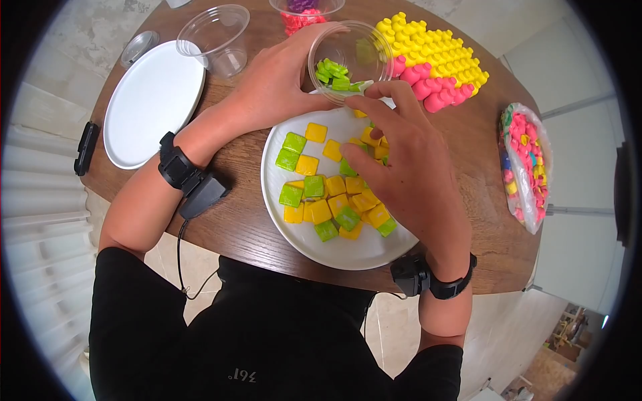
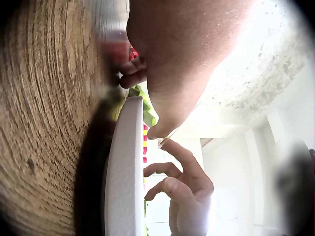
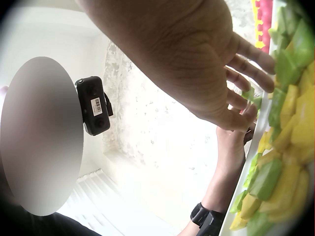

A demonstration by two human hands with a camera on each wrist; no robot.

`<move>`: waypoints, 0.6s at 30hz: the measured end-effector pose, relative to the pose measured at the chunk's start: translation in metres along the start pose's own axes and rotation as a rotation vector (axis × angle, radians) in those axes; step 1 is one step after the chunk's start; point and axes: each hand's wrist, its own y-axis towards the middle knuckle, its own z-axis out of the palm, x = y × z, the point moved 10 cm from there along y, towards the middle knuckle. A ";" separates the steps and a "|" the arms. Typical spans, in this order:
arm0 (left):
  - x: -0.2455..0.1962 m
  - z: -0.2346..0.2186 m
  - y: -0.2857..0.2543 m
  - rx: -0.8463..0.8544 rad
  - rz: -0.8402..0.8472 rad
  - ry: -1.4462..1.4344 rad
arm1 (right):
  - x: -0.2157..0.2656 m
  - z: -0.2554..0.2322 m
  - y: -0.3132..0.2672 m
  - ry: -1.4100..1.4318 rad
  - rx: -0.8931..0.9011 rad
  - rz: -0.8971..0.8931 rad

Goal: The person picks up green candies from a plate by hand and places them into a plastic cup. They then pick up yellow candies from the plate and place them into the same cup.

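Observation:
My left hand (image 1: 284, 83) grips a clear plastic cup (image 1: 328, 43), tilted at the far edge of a round white plate (image 1: 311, 250). Inside the cup lie several green pieces (image 1: 332, 72). My right hand (image 1: 418, 157) hovers above the plate, fingers spread and bent, fingertips close to the cup's near rim; no held piece can be made out. Green and yellow square pieces (image 1: 319, 210) cover much of the plate. In the left wrist view the right hand (image 2: 189, 189) is beside the plate's face (image 2: 125, 172). The right wrist view shows the right hand (image 3: 197, 64) near heaped pieces (image 3: 290, 132).
An oval white plate (image 1: 154, 107) and an empty clear cup (image 1: 231, 60) stand at the left. Behind is a tub with red and purple pieces (image 1: 304, 20). Yellow and pink bottle-shaped pieces (image 1: 435, 57) stand back right; a bag of coloured pieces (image 1: 526, 164) lies far right.

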 end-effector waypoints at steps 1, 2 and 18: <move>0.001 0.000 0.000 0.000 0.000 0.000 | 0.000 0.000 0.000 0.003 -0.001 0.000; 0.001 0.000 0.000 0.002 0.004 0.006 | 0.000 0.000 0.000 0.005 -0.003 0.001; 0.001 0.001 0.001 0.023 -0.015 0.010 | 0.000 0.000 0.000 0.010 -0.006 0.009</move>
